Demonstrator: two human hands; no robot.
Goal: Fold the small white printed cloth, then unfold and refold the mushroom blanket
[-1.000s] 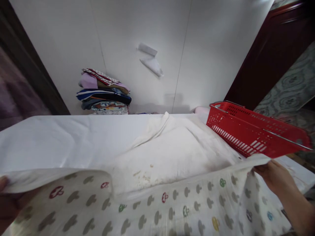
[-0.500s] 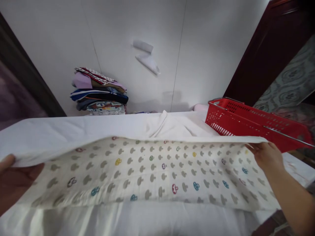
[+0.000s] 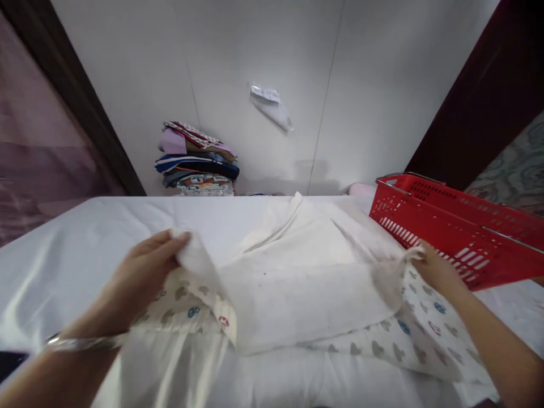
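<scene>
A white cloth (image 3: 297, 306) with a mushroom print on one face hangs between my hands over a white-covered table (image 3: 106, 243). Its middle sags and shows the plain side; printed parts show at both ends and along the lower edge. My left hand (image 3: 148, 272) pinches its upper left corner between thumb and fingers. At the right, my right hand (image 3: 436, 269) is closed on the bunched upper right corner, in front of the basket. Behind the held edge, more plain white cloth (image 3: 297, 238) lies rumpled on the table.
A red plastic basket (image 3: 450, 226) with metal handles stands at the right. Folded clothes (image 3: 198, 158) are stacked by the back wall. A small plastic packet (image 3: 272, 107) is on the wall. A pink curtain (image 3: 46, 130) hangs at the left.
Both hands have moved inward, my left hand much farther. The stretched cloth has gone slack in the middle, its plain side now showing. The view has shifted a little.
</scene>
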